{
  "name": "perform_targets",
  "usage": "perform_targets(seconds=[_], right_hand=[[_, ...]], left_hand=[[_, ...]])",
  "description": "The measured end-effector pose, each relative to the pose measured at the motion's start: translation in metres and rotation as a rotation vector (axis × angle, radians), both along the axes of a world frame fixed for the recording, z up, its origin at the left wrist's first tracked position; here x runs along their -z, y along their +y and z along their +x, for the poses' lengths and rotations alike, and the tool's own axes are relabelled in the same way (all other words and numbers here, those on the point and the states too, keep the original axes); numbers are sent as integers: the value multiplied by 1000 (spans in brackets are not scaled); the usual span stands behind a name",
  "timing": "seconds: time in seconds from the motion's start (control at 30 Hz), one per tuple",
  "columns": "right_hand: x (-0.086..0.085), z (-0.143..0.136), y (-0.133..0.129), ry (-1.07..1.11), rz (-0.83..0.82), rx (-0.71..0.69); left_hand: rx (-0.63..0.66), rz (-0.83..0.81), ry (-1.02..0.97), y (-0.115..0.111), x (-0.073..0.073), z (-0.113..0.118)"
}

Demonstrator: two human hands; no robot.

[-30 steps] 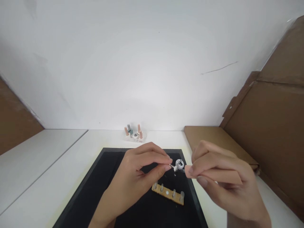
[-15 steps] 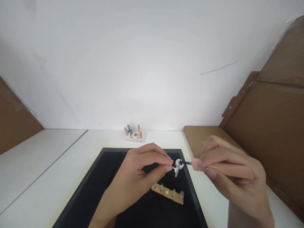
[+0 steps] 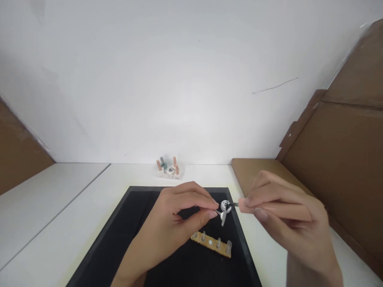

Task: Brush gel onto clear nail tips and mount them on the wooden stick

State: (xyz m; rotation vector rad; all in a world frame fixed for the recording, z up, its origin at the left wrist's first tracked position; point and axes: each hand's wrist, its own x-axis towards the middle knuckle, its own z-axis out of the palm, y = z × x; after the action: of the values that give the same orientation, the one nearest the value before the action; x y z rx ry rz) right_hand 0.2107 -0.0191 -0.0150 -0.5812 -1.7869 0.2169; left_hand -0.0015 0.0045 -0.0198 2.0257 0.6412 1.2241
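Observation:
My left hand (image 3: pixel 182 215) pinches a small metal-stemmed holder (image 3: pixel 218 211) between thumb and fingertips. At its far end sits a pale false nail tip (image 3: pixel 224 218). My right hand (image 3: pixel 284 215) grips the peach handle of a nail polish brush (image 3: pixel 247 205), which points left. Its dark bristle end is at or very near the nail tip; whether they touch I cannot tell. Just behind stands a round white and silver container (image 3: pixel 226 204), partly covered by brush and tip. Below lies a wavy-edged yellow strip (image 3: pixel 209 242) with several upright clear nail tips and one white dot.
A black mat (image 3: pixel 119 227) lies on the white table (image 3: pixel 72 199). Towards the wall, a clear tray (image 3: pixel 170 176) holds several small polish bottles with peach and grey caps. Brown cardboard (image 3: pixel 344 147) stands at the right, with a flat cardboard piece (image 3: pixel 254 167) at the back right.
My right hand has shifted slightly left with the brush. The nail tip in my left hand has tilted and dropped a little.

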Motion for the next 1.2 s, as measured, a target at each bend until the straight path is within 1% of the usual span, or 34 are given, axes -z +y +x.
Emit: perform_targets(seconds=[0.1, 0.17, 0.33, 0.43, 0.5, 0.67, 0.87, 1.03, 1.2], right_hand=[[5, 3, -1, 32, 9, 56], [7, 4, -2, 67, 18, 67], [7, 1, -3, 92, 15, 59], [4, -5, -5, 49, 73, 22], [2, -10, -6, 46, 73, 1], [-4, -21, -8, 64, 55, -16], [-5, -19, -7, 61, -19, -76], [-2, -14, -6, 6, -20, -46], [-2, -11, -5, 21, 8, -28]], left_hand=[[-8, -68, -24, 1, 1, -2], [-7, -155, -49, 3, 2, -3], [31, -423, -202, 9, 3, -8], [71, -527, -240, 12, 1, -9], [101, -570, -248, 13, -1, -9], [179, -639, -266, 13, -5, -6], [231, -698, -295, 11, -8, -1], [254, -691, -303, 8, -9, -3], [270, -694, -308, 7, -11, -7]])
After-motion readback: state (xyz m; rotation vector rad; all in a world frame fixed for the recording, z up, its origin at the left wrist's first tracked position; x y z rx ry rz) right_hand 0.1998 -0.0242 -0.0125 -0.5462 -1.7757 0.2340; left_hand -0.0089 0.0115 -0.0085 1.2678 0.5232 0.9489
